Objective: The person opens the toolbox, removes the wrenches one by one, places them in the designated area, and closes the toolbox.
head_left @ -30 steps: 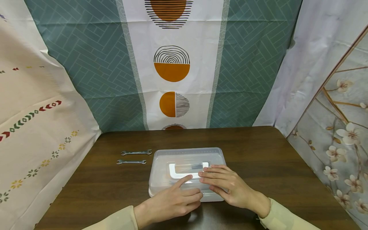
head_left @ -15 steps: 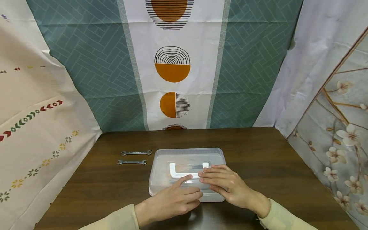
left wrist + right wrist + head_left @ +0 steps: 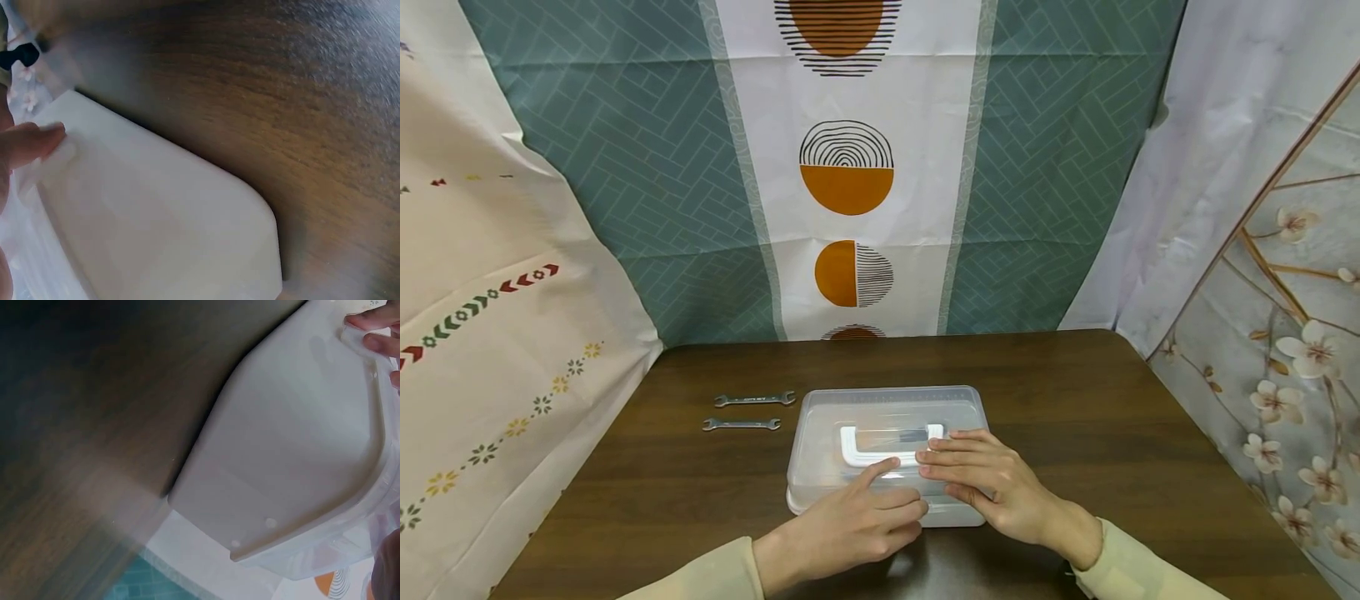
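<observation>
A clear plastic storage box [image 3: 827, 467] with a white carry handle [image 3: 876, 457] on its lid sits lid-closed on the table. At its front my left hand [image 3: 861, 525] lays the index finger on the lid by the handle, the other fingers curled at the front. Close up, fingertips [image 3: 369, 342] grip a clasp on the box's pale front wall [image 3: 300, 425]. My right hand [image 3: 1003, 483] rests on the right front of the lid, fingers nearly straight beside the handle, thumb lower at the front edge. In the left wrist view a finger [image 3: 37, 142] touches the clasp [image 3: 59, 156].
Two open-ended wrenches, one farther back [image 3: 755, 399] and one nearer [image 3: 742, 424], lie left of the box. The dark wooden table [image 3: 1075, 400] extends around it. Patterned cloths hang behind [image 3: 1052, 167] and at both sides.
</observation>
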Demonstrator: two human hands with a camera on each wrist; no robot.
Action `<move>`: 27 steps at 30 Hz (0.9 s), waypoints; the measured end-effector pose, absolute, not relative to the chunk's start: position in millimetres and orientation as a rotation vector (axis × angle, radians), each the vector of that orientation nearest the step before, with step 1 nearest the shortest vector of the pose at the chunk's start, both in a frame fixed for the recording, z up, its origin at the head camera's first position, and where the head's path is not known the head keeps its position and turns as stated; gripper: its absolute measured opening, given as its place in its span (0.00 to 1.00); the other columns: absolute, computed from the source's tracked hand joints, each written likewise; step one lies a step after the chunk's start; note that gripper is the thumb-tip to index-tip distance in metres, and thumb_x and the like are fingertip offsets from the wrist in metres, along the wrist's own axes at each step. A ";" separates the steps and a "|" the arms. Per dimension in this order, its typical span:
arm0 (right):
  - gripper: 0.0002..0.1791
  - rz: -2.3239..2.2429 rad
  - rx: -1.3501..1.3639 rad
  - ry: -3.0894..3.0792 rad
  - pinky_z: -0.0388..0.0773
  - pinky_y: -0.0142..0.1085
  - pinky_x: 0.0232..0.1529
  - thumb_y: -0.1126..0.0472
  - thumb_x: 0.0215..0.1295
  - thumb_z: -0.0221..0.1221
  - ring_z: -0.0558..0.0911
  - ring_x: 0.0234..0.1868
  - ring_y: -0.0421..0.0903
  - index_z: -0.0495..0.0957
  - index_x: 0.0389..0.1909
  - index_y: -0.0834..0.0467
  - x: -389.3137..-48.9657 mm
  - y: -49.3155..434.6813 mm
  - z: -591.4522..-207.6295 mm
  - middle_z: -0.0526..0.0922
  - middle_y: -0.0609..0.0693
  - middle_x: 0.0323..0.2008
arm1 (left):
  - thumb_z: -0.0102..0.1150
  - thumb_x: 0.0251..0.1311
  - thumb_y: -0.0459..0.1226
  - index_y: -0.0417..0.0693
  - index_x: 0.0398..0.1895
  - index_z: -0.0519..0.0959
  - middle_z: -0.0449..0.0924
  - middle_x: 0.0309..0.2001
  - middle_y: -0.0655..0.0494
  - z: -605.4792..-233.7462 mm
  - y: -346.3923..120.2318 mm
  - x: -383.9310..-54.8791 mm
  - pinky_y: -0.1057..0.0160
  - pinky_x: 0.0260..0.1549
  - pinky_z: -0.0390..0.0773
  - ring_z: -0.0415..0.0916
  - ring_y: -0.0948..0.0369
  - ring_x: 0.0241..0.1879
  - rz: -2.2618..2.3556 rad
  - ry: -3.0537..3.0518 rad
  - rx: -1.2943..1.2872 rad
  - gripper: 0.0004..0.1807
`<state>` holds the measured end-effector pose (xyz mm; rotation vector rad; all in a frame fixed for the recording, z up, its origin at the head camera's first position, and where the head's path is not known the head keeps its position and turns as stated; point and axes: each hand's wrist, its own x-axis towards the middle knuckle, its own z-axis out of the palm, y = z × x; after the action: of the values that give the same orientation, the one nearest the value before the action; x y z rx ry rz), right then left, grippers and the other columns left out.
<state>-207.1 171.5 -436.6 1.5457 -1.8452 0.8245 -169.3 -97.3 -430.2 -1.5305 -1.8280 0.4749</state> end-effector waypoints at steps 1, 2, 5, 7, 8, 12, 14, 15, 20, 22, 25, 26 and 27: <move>0.18 0.823 1.546 -1.845 0.64 0.41 0.74 0.60 0.74 0.62 0.83 0.61 0.54 0.83 0.61 0.60 -207.4 171.5 -436.8 0.86 0.55 0.58 | 0.67 0.64 0.46 0.64 0.43 0.84 0.74 0.49 0.66 -430.9 -97.1 -169.5 0.46 0.68 0.70 0.72 0.66 0.56 0.480 -1.826 -1.524 0.06; 0.18 0.821 1.546 -1.846 0.64 0.41 0.74 0.61 0.73 0.63 0.83 0.61 0.54 0.83 0.61 0.60 -207.7 171.3 -436.8 0.86 0.55 0.58 | 0.67 0.64 0.46 0.64 0.43 0.84 0.74 0.49 0.66 -431.5 -97.1 -169.7 0.46 0.68 0.70 0.72 0.66 0.57 0.488 -1.824 -1.517 0.06; 0.18 0.820 1.543 -1.847 0.64 0.41 0.74 0.60 0.74 0.62 0.83 0.61 0.54 0.84 0.61 0.60 -208.3 171.2 -436.6 0.86 0.55 0.59 | 0.68 0.63 0.47 0.64 0.43 0.84 0.74 0.49 0.66 -432.7 -96.9 -169.7 0.46 0.69 0.70 0.71 0.66 0.57 0.508 -1.833 -1.502 0.07; 0.18 0.820 1.543 -1.849 0.64 0.41 0.74 0.60 0.75 0.61 0.83 0.61 0.54 0.84 0.61 0.60 -208.4 171.4 -437.1 0.86 0.54 0.59 | 0.69 0.62 0.47 0.64 0.43 0.84 0.74 0.49 0.66 -433.0 -96.6 -169.3 0.46 0.69 0.69 0.71 0.66 0.58 0.507 -1.845 -1.499 0.08; 0.18 0.818 1.543 -1.849 0.64 0.41 0.74 0.59 0.75 0.61 0.83 0.61 0.54 0.83 0.61 0.60 -208.3 171.5 -437.1 0.86 0.54 0.59 | 0.69 0.62 0.47 0.64 0.44 0.84 0.74 0.49 0.66 -432.9 -96.4 -168.9 0.46 0.69 0.68 0.71 0.66 0.58 0.507 -1.853 -1.497 0.08; 0.18 0.812 1.552 -1.847 0.64 0.42 0.74 0.61 0.74 0.62 0.83 0.61 0.55 0.83 0.61 0.61 -208.0 172.5 -437.4 0.85 0.55 0.59 | 0.69 0.61 0.48 0.64 0.44 0.84 0.74 0.48 0.66 -432.3 -95.5 -168.5 0.46 0.70 0.68 0.72 0.66 0.58 0.493 -1.857 -1.504 0.09; 0.19 0.805 1.559 -1.843 0.64 0.42 0.74 0.62 0.73 0.63 0.83 0.61 0.55 0.83 0.61 0.61 -208.4 173.2 -437.1 0.85 0.55 0.59 | 0.69 0.61 0.48 0.64 0.45 0.84 0.74 0.49 0.66 -431.9 -95.5 -168.2 0.46 0.70 0.67 0.71 0.66 0.58 0.488 -1.865 -1.507 0.10; 0.19 0.804 1.562 -1.842 0.64 0.42 0.74 0.62 0.72 0.63 0.82 0.61 0.55 0.83 0.61 0.61 -208.9 173.7 -437.2 0.85 0.56 0.59 | 0.69 0.61 0.48 0.64 0.45 0.84 0.74 0.49 0.66 -431.8 -95.4 -168.0 0.45 0.71 0.66 0.71 0.66 0.59 0.489 -1.874 -1.508 0.10; 0.20 0.812 1.578 -1.835 0.64 0.43 0.74 0.63 0.71 0.64 0.82 0.62 0.55 0.82 0.62 0.62 -211.7 176.2 -436.4 0.85 0.56 0.60 | 0.69 0.61 0.49 0.64 0.46 0.84 0.74 0.49 0.66 -431.2 -93.1 -168.4 0.45 0.72 0.64 0.70 0.66 0.59 0.493 -1.886 -1.495 0.11; 0.20 0.816 1.578 -1.837 0.64 0.43 0.74 0.63 0.71 0.64 0.82 0.62 0.55 0.82 0.62 0.62 -212.2 176.4 -436.2 0.85 0.56 0.60 | 0.69 0.61 0.48 0.64 0.46 0.84 0.74 0.49 0.66 -430.8 -92.8 -168.9 0.45 0.72 0.65 0.70 0.66 0.59 0.492 -1.883 -1.496 0.11; 0.20 0.803 1.572 -1.840 0.64 0.43 0.74 0.63 0.72 0.64 0.82 0.62 0.55 0.82 0.62 0.62 -212.3 175.3 -436.2 0.85 0.56 0.60 | 0.70 0.61 0.49 0.64 0.45 0.84 0.74 0.49 0.66 -429.9 -93.8 -169.5 0.45 0.72 0.65 0.71 0.66 0.58 0.491 -1.890 -1.505 0.10; 0.20 0.797 1.570 -1.841 0.64 0.43 0.74 0.63 0.72 0.63 0.82 0.62 0.55 0.82 0.62 0.62 -212.1 175.1 -436.1 0.85 0.56 0.60 | 0.70 0.61 0.49 0.64 0.45 0.84 0.74 0.49 0.66 -430.0 -94.1 -170.0 0.46 0.71 0.65 0.71 0.66 0.58 0.486 -1.888 -1.510 0.10; 0.19 0.787 1.569 -1.838 0.64 0.44 0.74 0.63 0.73 0.63 0.82 0.62 0.56 0.82 0.62 0.62 -211.8 175.1 -436.0 0.84 0.56 0.60 | 0.70 0.61 0.49 0.64 0.44 0.84 0.74 0.49 0.66 -429.9 -94.3 -170.2 0.45 0.71 0.65 0.71 0.66 0.58 0.486 -1.889 -1.514 0.10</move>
<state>-211.8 175.1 -436.0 1.5691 -1.8382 0.7869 -170.2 -94.3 -429.9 -1.5142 -1.8894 0.4860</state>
